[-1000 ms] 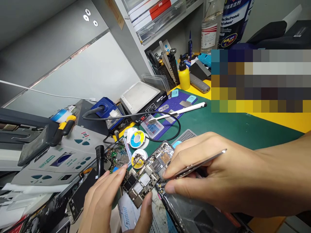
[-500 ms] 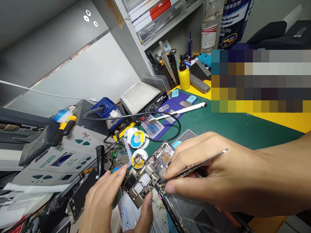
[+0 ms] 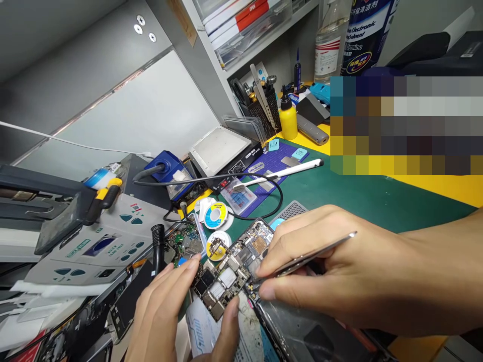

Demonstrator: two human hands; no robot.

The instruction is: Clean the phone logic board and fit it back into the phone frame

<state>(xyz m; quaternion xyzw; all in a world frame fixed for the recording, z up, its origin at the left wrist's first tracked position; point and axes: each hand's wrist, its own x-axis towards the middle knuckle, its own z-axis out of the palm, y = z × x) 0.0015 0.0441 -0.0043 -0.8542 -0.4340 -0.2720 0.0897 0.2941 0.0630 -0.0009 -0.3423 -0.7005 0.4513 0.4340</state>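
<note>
Between the thumb and fingers of my left hand is a small circuit board with metal shields and black chips. My right hand is closed on metal tweezers, whose rear end sticks up past the knuckles; their tips are hidden by the fingers. Those fingertips are beside the board's right edge, over an opened phone with its inner parts showing. The phone's dark lower part lies under my right hand.
Behind are solder wick reels, a black cable loop, a white-handled brush and a heating plate. A grey rework station stands left. Yellow bottle and pen holder are at the back.
The whole view has shifted slightly, with everything a little further right. Both hands keep the same grip on the board and tweezers.
</note>
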